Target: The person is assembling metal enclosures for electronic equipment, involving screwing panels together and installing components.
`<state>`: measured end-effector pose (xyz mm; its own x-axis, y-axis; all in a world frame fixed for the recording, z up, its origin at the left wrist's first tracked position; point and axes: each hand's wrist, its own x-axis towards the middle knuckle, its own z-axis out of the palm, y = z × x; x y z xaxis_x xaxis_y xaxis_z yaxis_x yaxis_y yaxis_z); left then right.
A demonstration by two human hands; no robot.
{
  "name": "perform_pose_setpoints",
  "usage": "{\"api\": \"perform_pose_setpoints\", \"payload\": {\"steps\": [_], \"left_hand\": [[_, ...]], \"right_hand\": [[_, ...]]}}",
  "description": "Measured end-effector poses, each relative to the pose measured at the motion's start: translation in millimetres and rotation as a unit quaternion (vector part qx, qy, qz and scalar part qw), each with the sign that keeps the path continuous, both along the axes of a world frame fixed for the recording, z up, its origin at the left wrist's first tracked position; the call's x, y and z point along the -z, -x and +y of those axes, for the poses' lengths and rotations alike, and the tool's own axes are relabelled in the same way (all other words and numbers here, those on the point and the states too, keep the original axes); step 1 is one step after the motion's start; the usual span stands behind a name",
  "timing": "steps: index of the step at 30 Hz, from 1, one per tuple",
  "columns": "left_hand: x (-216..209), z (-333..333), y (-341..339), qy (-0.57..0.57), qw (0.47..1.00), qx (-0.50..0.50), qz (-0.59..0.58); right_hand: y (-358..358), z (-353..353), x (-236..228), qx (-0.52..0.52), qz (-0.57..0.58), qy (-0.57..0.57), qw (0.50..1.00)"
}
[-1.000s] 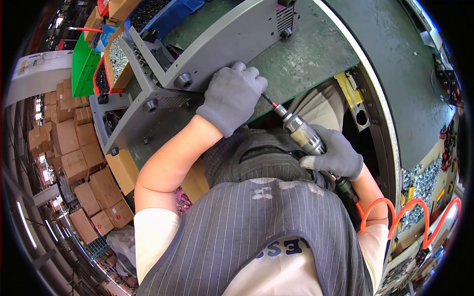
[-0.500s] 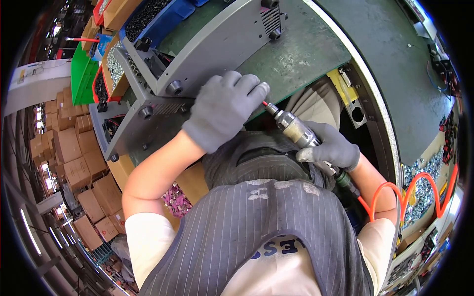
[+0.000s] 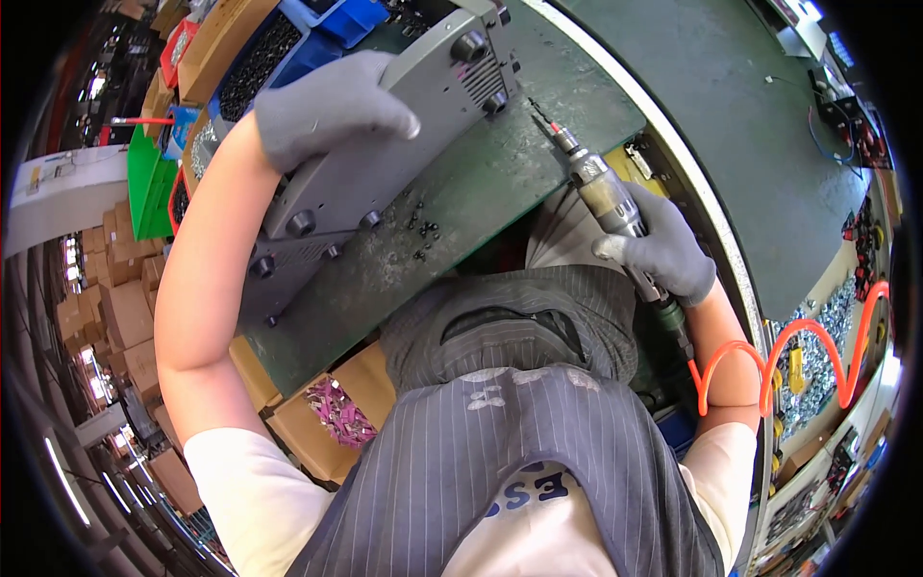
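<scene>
Gray casing (image 3: 375,168): under your left hand on the green bench (image 3: 481,178), round black feet facing you.
Left hand (image 3: 322,108): your gloved thumb lies over the casing; your fingertips are hidden, so their hold cannot be told.
Power screwdriver (image 3: 606,197): in your right hand, its tip pointing away from you, near the casing's end.
Right hand (image 3: 665,240): gloved, wrapped around the screwdriver.
Small black pieces (image 3: 424,229): loose between your hands.
Orange hose (image 3: 812,325): coiling beyond your right hand.
</scene>
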<state>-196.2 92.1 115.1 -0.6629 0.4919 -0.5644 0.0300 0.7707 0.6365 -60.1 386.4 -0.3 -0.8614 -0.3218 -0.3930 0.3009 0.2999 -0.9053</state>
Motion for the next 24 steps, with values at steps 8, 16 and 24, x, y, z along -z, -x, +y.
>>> {"api": "perform_pose_setpoints", "payload": {"steps": [8,16,24], "left_hand": [[-1.0,4.7,-4.7,-0.027,1.000,0.003,-0.003],[2.4,0.4,5.5,-0.018,0.999,0.041,-0.013],[1.2,2.4,3.2,-0.031,0.999,0.014,-0.013]], "right_hand": [[-1.8,-4.3,17.4,0.018,0.049,0.055,0.997],[2.2,-12.8,15.4,0.027,-0.002,0.105,0.994],[6.0,-18.7,15.5,0.010,0.067,0.025,0.997]]}}
